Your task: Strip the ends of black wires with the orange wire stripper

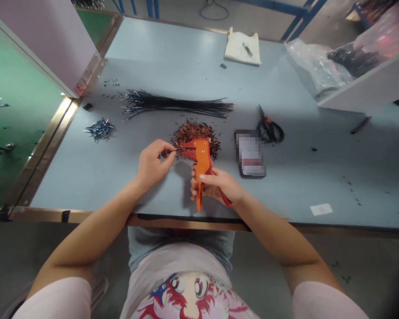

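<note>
Head view: orange hand tool (202,156), over copper-coloured scraps (189,130) on desk (146,57). Right grip (221,184): wrapped around its handles. Left grip (155,162): pinching an apparent thin wire (178,149) at the jaws. Handling, as judged: wire straight, fingertips clear. Beyond: black wire bundle (182,104).

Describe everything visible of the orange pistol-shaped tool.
The orange pistol-shaped tool has an orange, plastic-looking body with a shiny round fastener, red jaws facing left, and spread handles, one orange, one red. The right hand grips it, thumb across the orange handle. In this view its head overlaps a loose heap of copper-coloured and dark clippings. A thin dark strand from the left hand extends to its jaws; whether they clamp it is unclear.
</note>
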`<state>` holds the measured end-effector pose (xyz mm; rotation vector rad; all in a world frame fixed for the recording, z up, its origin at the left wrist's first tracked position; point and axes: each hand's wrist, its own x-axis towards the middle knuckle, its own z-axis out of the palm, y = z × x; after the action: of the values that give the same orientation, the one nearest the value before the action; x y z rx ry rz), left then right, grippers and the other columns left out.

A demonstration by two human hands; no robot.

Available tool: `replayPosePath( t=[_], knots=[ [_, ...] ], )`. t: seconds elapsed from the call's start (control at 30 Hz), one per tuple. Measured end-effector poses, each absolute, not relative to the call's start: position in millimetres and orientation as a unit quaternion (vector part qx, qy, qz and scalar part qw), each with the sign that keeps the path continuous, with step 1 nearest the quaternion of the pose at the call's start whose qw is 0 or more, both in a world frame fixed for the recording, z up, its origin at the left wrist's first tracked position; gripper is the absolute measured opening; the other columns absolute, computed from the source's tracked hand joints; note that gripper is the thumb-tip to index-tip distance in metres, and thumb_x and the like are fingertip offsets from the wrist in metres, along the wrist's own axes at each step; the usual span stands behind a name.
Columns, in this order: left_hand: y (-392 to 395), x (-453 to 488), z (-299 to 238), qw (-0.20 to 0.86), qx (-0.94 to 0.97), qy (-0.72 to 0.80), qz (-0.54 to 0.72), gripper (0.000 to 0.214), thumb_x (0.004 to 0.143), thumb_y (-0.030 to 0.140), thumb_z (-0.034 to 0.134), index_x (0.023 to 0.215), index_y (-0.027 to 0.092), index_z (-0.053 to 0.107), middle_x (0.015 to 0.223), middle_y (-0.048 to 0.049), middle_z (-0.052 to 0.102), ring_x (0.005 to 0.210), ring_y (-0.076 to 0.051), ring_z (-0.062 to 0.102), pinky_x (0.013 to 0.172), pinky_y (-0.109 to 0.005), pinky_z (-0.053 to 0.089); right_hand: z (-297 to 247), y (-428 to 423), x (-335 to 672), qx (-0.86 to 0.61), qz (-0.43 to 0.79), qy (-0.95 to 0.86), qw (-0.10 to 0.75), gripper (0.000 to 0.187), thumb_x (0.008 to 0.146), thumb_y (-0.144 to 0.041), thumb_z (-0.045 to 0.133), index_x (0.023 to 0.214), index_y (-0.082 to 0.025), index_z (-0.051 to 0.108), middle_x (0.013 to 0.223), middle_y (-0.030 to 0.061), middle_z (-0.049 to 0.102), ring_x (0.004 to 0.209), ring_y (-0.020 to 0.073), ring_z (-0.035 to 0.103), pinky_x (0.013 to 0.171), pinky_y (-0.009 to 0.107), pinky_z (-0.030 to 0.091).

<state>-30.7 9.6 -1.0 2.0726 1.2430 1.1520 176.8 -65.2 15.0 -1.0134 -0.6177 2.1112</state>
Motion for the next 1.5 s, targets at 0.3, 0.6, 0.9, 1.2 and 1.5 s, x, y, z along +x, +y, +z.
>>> replayPosePath(
  t=[0.3,0.6,0.9,1.2,1.5],
  knots=[
    [6.5,-28.3,1.0,0.233,0.765,0.418,0.43,0.009,0.085,0.013,0.061,0.084,0.019,0.066,0.08,-0.0003,0.067,0.073,-0.013,0.06,0.069,-0.026,0.047,15.3,-68.1,176.5,-0.372,0.828,-0.248,0.338,0.041,0.072,-0.037,0.084,0.098,-0.016,0.06,0.078,0.003,0.071,0.068,0.0194,0.072,0.064,0.035,0.061],
    [5.7,-26.9,-0.9,0.235,0.771,0.407,0.429,0.008,0.086,0.013,0.06,0.082,0.018,0.065,0.079,-0.0006,0.068,0.07,-0.012,0.058,0.067,-0.026,0.046,17.2,-68.6,175.1,-0.384,0.82,-0.269,0.328,0.043,0.072,-0.041,0.086,0.094,-0.015,0.06,0.073,0.0011,0.069,0.062,0.0166,0.069,0.06,0.033,0.061],
    [5.9,-25.4,-0.9,0.22,0.774,0.39,0.447,0.007,0.084,0.012,0.061,0.082,0.018,0.065,0.075,0.0005,0.066,0.066,-0.01,0.057,0.064,-0.023,0.046,23.4,-67.7,172.4,-0.404,0.81,-0.265,0.334,0.044,0.073,-0.049,0.083,0.085,-0.017,0.057,0.063,-0.003,0.061,0.052,0.0124,0.06,0.052,0.031,0.06],
    [4.9,-27.6,0.2,0.205,0.794,0.387,0.421,0.01,0.083,0.011,0.06,0.077,0.018,0.064,0.07,0.0012,0.062,0.063,-0.01,0.054,0.061,-0.023,0.041,17.7,-69.4,168.0,-0.409,0.792,-0.299,0.341,0.049,0.078,-0.057,0.076,0.069,-0.021,0.044,0.052,-0.009,0.045,0.038,0.0067,0.041,0.039,0.023,0.047],
    [10.0,-26.5,-6.7,0.213,0.781,0.403,0.426,0.008,0.082,0.012,0.061,0.079,0.018,0.066,0.074,-0.0001,0.067,0.066,-0.011,0.059,0.062,-0.023,0.044,17.3,-62.4,175.0,-0.399,0.816,-0.244,0.34,0.051,0.066,-0.053,0.087,0.089,-0.017,0.06,0.071,-0.0009,0.066,0.06,0.0145,0.065,0.061,0.033,0.061]
  ],
)
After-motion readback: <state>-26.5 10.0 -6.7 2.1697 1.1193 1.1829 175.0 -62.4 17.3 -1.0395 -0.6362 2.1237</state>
